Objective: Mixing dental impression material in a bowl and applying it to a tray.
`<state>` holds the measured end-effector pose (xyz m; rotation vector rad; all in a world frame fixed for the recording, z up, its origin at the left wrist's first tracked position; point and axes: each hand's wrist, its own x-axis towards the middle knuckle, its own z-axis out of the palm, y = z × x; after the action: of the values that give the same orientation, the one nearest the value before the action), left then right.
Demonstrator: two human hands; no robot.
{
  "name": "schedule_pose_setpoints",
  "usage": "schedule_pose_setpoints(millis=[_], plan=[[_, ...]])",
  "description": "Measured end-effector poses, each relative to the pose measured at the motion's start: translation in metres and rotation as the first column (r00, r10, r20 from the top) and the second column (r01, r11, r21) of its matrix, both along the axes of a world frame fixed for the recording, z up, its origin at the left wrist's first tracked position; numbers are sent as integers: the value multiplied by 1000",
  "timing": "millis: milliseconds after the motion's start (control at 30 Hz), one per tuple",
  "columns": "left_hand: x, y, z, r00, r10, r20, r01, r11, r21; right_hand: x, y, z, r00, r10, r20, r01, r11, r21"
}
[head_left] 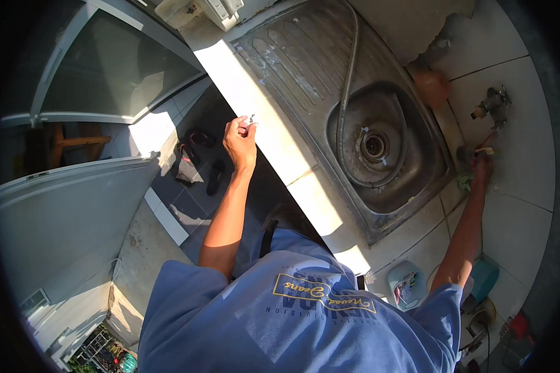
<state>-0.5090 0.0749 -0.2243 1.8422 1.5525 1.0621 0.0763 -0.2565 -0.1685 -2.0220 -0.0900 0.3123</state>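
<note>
Head view looks straight down over a steel sink (379,149) set in a tiled counter (305,186), and every place below is told from that sink. Left of the sink, past the drainboard, the left hand (240,142) hangs over the sunlit front edge of the counter. Its grip is closed: thumb and fingers pinch a small metal part (251,118), which sticks up just above the fingertips. What kind of part it is cannot be told at this size.

Right of the sink, the right hand (481,166) reaches to the tiled wall, its grip closed around a small thing with a red and yellow tip (486,149); the thing itself is too dark to make out. Just beyond that hand, farther right of the sink, a metal tap (493,102) juts from the wall. A dark hose (348,81) runs from the far side of the drainboard down into the basin and curls beside the drain (374,146). Near the sink's near right corner, a pale blue tub (406,283) stands on the counter. Far left of the sink, down on the floor, lie dark sandals (199,163).
</note>
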Motion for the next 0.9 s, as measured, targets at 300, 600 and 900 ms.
schedule_pose_setpoints(millis=[300,600,900], plan=[[3,0,26,989,47,143,-61,994,95,-3,4,30,980,33,195,34,944,-328],[183,-26,86,773,-589,237,609,793,-15,-138,21,183,437,-9,899,384,906,-178],[445,-48,31,596,-792,-131,799,569,192,-227,3,97,973,-229,-39,218,840,497]])
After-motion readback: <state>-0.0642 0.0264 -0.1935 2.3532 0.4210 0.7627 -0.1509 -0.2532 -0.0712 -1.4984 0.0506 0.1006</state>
